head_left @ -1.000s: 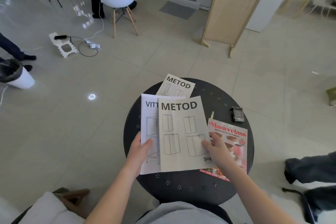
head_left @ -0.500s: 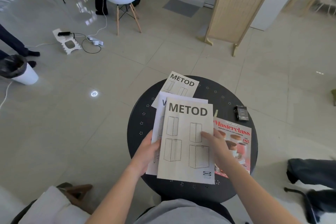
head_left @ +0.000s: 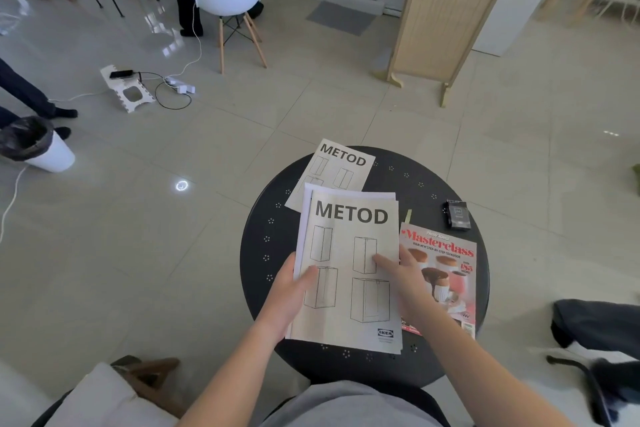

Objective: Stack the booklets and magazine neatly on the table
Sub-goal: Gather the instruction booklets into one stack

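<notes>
Since a second ago the top METOD booklet (head_left: 349,270) has slid left over the booklet under it (head_left: 304,215), which now shows only as a thin white strip along the left and top edges. Two are roughly squared near the middle of the round black table (head_left: 450,350). Left to add, by my read: the second METOD booklet (head_left: 336,166) at the far edge, partly under the pair, and the Masterclass magazine (head_left: 446,270) just beside on the right. Left hand (head_left: 291,291) clamps the pair's left edge, thumb on top, other fingers hidden. Right hand (head_left: 403,276) lies flat on the cover, fingers pressed together, over the right edge.
</notes>
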The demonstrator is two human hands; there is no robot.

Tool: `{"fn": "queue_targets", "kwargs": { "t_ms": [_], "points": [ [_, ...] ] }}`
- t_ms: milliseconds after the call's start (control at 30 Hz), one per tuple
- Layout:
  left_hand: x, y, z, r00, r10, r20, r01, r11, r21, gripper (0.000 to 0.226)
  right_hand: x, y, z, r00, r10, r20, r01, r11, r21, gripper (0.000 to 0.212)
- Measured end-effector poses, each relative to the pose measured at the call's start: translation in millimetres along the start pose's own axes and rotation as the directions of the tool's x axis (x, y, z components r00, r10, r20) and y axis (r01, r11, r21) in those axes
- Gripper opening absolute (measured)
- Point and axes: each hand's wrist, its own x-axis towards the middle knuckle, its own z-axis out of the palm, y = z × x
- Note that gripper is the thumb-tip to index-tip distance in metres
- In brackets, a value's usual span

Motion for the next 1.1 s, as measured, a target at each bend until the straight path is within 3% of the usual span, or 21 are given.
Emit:
{"fn": "queue_targets", "kwargs": {
  "t_ms": [200,433,600,767,1100],
  "points": [
    [9.1,1.6,8.1,0.999,-0.039,0.023,0.039,0.999,0.027,0.029,2.6,4.7,-22.4,0.990,0.072,0.124,-0.083,0.993,0.081,0.030],
    [36.4,8.3,19.8,0.999,-0.042,0.033,0.038,0.993,0.112,0.014,16.1,12.9,-50.0,1.000,0.024,0.007,-0.024,0.996,0.086,0.027],
    [73.2,18.4,20.5,0.996,-0.056,-0.064,0.066,0.985,0.157,0.019,26.2,8.5,-80.4,0.997,0.021,-0.070,-0.012,0.992,0.123,0.024],
    [120.6,26.0,23.0,0.991,-0.045,-0.124,0.082,0.945,0.318,0.026,45.4,1.7,-107.0,0.992,0.031,-0.123,-0.019,0.995,0.101,0.021],
    [215.8,39.6,29.9,0.970,-0.013,-0.244,0.163,0.778,0.607,0.051,86.9,-11.7,-131.1,0.985,0.097,-0.146,-0.082,0.991,0.102,0.028]
  ]
}}
